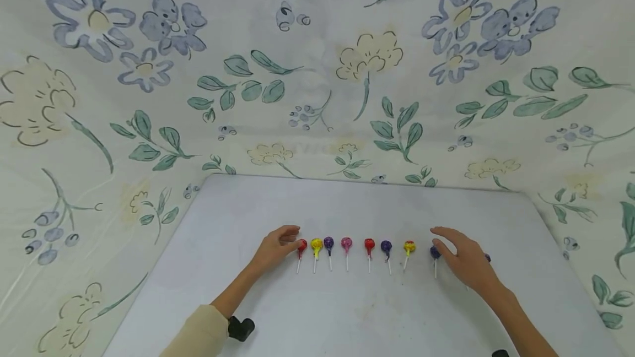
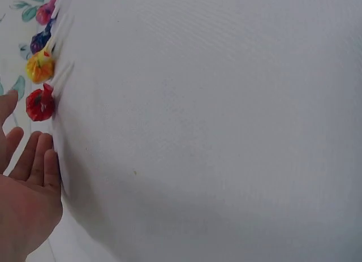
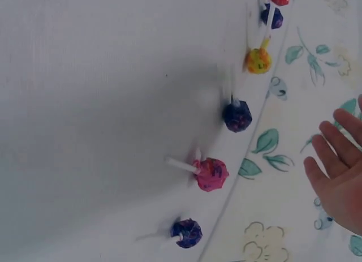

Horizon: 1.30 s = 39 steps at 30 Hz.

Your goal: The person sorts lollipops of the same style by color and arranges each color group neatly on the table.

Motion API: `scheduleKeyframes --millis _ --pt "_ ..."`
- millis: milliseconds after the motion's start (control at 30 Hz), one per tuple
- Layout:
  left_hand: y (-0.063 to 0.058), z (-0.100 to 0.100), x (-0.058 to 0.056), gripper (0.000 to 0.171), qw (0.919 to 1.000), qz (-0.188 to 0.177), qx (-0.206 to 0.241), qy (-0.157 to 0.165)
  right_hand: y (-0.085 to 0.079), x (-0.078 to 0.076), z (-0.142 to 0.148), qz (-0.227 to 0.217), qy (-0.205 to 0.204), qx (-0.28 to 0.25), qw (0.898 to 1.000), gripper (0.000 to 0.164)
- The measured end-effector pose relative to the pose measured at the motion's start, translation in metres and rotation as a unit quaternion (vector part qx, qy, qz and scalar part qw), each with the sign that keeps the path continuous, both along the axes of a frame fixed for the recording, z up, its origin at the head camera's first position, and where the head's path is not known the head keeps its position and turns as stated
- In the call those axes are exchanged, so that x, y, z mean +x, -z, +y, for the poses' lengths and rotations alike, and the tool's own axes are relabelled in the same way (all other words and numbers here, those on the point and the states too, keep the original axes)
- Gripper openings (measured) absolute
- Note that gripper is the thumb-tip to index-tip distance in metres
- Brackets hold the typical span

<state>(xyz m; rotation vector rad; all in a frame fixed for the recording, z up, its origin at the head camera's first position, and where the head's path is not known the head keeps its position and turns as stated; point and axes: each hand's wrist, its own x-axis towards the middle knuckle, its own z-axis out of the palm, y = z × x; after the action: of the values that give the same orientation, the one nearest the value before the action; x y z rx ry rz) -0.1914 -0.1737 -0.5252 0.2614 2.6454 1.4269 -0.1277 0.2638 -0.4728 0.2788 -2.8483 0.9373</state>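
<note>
A row of wrapped lollipops lies on the white table, sticks mostly toward me. My left hand (image 1: pixel 274 248), fingers relaxed, is beside the red lollipop (image 1: pixel 302 245) at the left end; the left wrist view shows nothing in its grasp. Rightward come a yellow lollipop (image 1: pixel 316 244), a purple one, a pink lollipop (image 1: pixel 346 243), another red lollipop (image 1: pixel 369 243), a purple one and a yellow-and-red lollipop (image 1: pixel 409 245). My right hand (image 1: pixel 466 263) hovers, fingers extended, by a dark purple lollipop (image 1: pixel 435 253). It hides a pink lollipop (image 3: pixel 211 174) from the head view.
Another purple lollipop (image 3: pixel 187 233) lies at the right end of the row. The white tabletop (image 1: pixel 317 313) extends in front of the row, and a floral cloth (image 1: pixel 317 98) hangs behind its far edge. A black wrist device (image 1: pixel 241 329) sits by my left sleeve.
</note>
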Motion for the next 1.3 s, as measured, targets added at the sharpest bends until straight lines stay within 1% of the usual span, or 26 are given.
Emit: scheduleKeyframes --millis 133,267,500,767,867,1000,1100,1200,1300 --pt "0.004 0.002 0.001 0.042 0.9999 -0.005 0.010 0.000 0.008 -0.001 -0.010 0.010 -0.013 -0.024 1.000 0.033" --pt "0.008 0.001 0.002 0.040 1.0000 0.008 0.005 0.000 0.013 -0.006 -0.022 0.017 -0.023 -0.035 0.999 0.032" --pt "0.013 0.000 0.001 0.033 0.9999 0.008 -0.009 -0.006 0.018 -0.014 -0.039 0.011 -0.031 -0.044 0.999 0.035" --pt "0.011 0.000 0.001 0.029 0.9999 0.000 -0.015 -0.005 0.032 -0.024 -0.061 -0.009 -0.042 -0.047 0.998 0.034" --pt "0.011 -0.001 0.000 0.028 0.9998 0.003 -0.019 -0.007 0.037 -0.027 -0.070 -0.012 -0.055 -0.056 0.997 0.034" --pt "0.012 -0.001 -0.002 0.029 0.9997 0.006 -0.023 0.001 0.040 -0.032 -0.078 -0.007 -0.068 -0.066 0.996 0.034" --pt "0.013 -0.001 -0.002 0.029 0.9997 0.005 -0.023 0.004 0.041 -0.038 -0.083 -0.011 -0.073 -0.060 0.995 0.036" --pt "0.013 0.000 -0.003 0.027 0.9997 0.002 -0.022 0.004 0.041 -0.044 -0.087 -0.025 -0.077 -0.053 0.995 0.037" --pt "0.012 0.002 -0.003 0.027 0.9998 0.000 -0.019 0.007 0.043 -0.049 -0.089 -0.045 -0.070 -0.046 0.995 0.038"
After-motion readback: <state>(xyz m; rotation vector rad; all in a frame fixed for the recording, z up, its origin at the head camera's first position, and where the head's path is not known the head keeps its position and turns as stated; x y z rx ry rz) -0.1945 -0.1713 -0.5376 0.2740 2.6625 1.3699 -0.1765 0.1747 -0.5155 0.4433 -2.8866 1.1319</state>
